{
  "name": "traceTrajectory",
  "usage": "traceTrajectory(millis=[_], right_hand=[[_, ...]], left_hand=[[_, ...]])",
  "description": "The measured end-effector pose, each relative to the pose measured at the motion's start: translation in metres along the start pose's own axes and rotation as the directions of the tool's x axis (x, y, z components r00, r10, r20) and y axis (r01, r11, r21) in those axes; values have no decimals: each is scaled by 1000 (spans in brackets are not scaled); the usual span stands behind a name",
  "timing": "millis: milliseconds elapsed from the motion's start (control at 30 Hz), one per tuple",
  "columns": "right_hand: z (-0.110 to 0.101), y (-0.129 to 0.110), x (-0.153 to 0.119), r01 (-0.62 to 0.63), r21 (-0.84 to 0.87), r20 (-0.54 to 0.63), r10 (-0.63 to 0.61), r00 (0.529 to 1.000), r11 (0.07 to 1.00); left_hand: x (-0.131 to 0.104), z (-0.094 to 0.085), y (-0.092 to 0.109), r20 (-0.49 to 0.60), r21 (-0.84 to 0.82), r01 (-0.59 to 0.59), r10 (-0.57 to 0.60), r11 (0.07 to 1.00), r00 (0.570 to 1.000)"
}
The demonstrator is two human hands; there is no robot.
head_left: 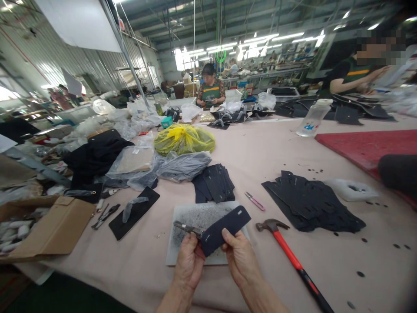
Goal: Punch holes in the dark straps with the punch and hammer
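Both hands are over a pale, speckled board [171, 256] near the table's front. My right hand [240, 256] pinches a dark navy strip [224, 228] between thumb and fingers; a small light mark shows at its upper right end. My left hand [190, 261] is closed at the strip's lower left end, beside a metal tool [187, 228] that points left. Whether its fingers grip the tool, the strip or both is hard to tell. Behind the board lies a stack of similar dark pieces [215, 183].
A red-handled hammer [286, 248], pink snips [255, 201] and dark cut pieces [309, 202] lie right. Left are a black panel [135, 213] and a cardboard box [58, 226]. A yellow bag [184, 140] sits behind; a person [211, 89] works across the table.
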State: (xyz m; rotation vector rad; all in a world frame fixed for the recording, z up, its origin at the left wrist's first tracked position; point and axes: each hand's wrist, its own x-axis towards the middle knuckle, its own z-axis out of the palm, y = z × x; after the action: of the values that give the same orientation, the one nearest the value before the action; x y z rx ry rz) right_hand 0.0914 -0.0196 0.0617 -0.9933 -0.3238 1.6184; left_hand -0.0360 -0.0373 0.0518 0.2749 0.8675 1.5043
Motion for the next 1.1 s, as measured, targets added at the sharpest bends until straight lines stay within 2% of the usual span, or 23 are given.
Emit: traceTrajectory(millis=[133, 233, 333, 433, 567, 733, 933, 1100], right_hand=[[5, -1, -9, 33, 4, 16, -33, 999, 999], [8, -6, -15, 38, 20, 22, -38, 999, 999], [9, -19, -21, 149, 13, -37, -149, 988, 989], [9, -34, -23, 236, -71, -64, -241, 968, 969], [7, -40, -23, 208, -145, -71, -219, 973, 967], [2, -32, -19, 184, -142, -15, -188, 982, 973], [-5, -30, -10, 178, -207, -13, -185, 983, 962], [-15, -28, -3, 123, -119, -56, -131, 990, 985]], left_hand=[[-2, 1, 2, -9, -26, 24, -25, 999, 1000], [0, -5, -1, -47, -78, 65, -69, 995, 997], [5, -18, 0, -109, -140, 70, -85, 988, 990], [7, -31, 8, -148, -106, 53, -69, 993, 987], [5, -33, 24, -123, -17, -10, 8, 1000, 992], [-1, -18, 37, -18, 73, -16, 18, 997, 1000], [-5, -14, 35, 2, 142, -29, 29, 989, 1000], [5, -24, 30, -54, 203, -49, 62, 978, 997]])
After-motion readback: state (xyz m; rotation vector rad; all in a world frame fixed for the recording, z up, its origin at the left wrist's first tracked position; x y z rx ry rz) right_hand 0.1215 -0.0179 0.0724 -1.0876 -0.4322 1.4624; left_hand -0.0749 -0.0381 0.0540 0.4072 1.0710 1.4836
